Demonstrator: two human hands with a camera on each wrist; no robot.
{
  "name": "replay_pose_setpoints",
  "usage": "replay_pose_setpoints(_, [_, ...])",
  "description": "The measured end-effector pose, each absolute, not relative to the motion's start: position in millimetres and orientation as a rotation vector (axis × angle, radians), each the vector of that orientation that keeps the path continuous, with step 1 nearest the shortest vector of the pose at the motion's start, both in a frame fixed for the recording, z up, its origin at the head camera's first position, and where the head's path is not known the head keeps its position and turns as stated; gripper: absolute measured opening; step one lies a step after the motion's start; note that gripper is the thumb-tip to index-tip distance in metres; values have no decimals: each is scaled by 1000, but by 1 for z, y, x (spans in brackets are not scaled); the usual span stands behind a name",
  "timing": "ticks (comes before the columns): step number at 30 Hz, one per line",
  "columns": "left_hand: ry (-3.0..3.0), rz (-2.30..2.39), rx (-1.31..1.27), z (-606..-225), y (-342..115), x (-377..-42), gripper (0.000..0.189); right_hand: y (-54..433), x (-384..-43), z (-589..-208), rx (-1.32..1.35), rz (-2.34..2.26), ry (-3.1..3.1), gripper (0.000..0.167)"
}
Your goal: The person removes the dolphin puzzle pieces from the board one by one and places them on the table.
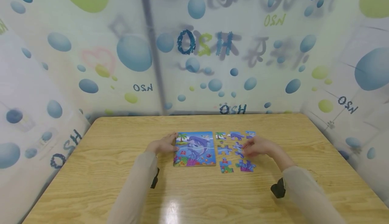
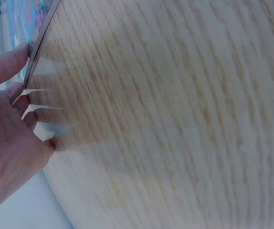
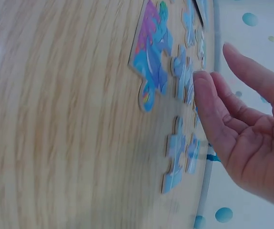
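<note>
A square puzzle board (image 1: pixel 194 149) with a dolphin picture lies flat on the table, its edge also showing in the left wrist view. My left hand (image 1: pixel 162 145) rests at the board's left side, thumb (image 2: pixel 14 63) touching the edge and the other fingers loosely bent beside it. Loose puzzle pieces lie right of the board, among them a purple-and-blue corner piece (image 3: pixel 151 52) and a pale blue piece (image 3: pixel 175 160). Over the right-hand pieces hovers my right hand (image 1: pixel 258 147), thumb apart from its bent fingers. Nothing shows between them. In the head view this hand covers part of the group.
The wooden table (image 1: pixel 194 197) reaches back to a patterned curtain (image 1: pixel 194 82) with blue and green spots. More pieces, such as a palm-tree piece (image 1: pixel 220 135) and a coral piece (image 1: pixel 226 166), lie close to the board's right edge.
</note>
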State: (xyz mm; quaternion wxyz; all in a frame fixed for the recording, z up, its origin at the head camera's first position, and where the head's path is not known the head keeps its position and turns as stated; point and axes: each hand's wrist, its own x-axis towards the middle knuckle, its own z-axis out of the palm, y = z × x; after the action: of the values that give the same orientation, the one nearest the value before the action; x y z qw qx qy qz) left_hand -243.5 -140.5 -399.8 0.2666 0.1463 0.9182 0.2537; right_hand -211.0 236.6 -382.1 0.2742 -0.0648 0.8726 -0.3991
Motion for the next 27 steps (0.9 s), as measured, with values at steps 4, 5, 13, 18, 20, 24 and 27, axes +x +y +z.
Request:
replay_pose_setpoints(4, [2482,682,409,-400,-140,-244,68,228,-215,-382,-192,-1112,2312,40])
replay_pose_setpoints(5, [2482,684,411,-401,-140,-244,68,226,-216,-382,-198,-1111,2307,40])
replay_pose_setpoints(13, [2487,666,419,-401,-140,-245,68,211,-220,-379,-221,-1077,2322,40])
replay_pose_setpoints(18, [2490,695,406,-399,-140,-243,67,200,-222,-378,-241,-1081,2338,41])
replay_pose_setpoints(20, [2490,700,408,-400,-140,-242,67,195,-223,-378,-237,-1105,2327,41])
replay_pose_setpoints(24, [2492,697,413,-400,-141,-243,67,182,-225,-378,-221,-1110,2341,38])
replay_pose_setpoints(27, [2495,689,416,-400,-141,-243,66,173,-228,-378,-239,-1090,2336,37])
